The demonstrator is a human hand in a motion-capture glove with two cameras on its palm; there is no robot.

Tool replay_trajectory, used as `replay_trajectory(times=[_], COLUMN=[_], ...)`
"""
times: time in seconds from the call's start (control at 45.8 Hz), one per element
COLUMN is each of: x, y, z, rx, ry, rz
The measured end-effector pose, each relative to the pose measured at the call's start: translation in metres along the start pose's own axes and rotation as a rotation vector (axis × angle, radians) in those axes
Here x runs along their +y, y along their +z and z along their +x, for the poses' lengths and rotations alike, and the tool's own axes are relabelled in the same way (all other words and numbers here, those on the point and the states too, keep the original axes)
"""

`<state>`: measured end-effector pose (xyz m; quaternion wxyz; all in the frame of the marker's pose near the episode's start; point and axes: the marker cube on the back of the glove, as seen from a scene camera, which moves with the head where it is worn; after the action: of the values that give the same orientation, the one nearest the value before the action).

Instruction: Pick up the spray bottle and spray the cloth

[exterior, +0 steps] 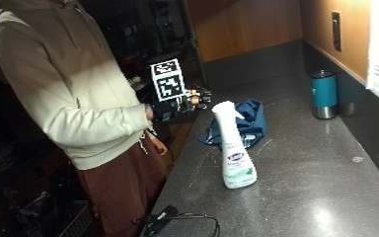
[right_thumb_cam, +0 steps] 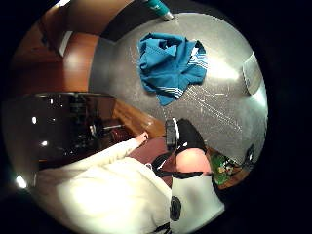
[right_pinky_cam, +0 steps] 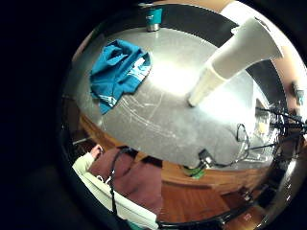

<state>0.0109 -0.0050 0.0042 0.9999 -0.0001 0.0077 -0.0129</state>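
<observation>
Grey speckled stone bench (exterior: 321,197), dimly lit, carrying a white plastic spray bottle (exterior: 234,148) standing upright near the front edge, trigger head at the top. Just behind the bottle, a crumpled teal cloth with white stripes (exterior: 245,123), lying flat on the bench; seen clearly too in the thumb-side palm view (right_thumb_cam: 170,66) and the little-finger-side view (right_pinky_cam: 117,72). Further back by the wall, a teal metal tumbler with a silver base (exterior: 323,94), upright, well apart from the cloth. Black-gloved right hand (exterior: 179,106) raised at the bench edge, above the surface and off to the side of the bottle, touching nothing. Grip empty; how far the fingers are spread, cannot tell. Spray bottle looming tall in the little-finger-side view (right_pinky_cam: 230,60). Black cable (exterior: 183,219) on the near corner.
</observation>
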Motion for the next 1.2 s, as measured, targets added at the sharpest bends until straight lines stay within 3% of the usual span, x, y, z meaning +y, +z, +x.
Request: replay_trajectory(times=[0.785, 1.2], x=[0.007, 0.034], y=[0.026, 0.017], z=[0.036, 0.071], rx=[-0.025, -0.191], ry=[0.068, 0.161], rz=[0.021, 0.313])
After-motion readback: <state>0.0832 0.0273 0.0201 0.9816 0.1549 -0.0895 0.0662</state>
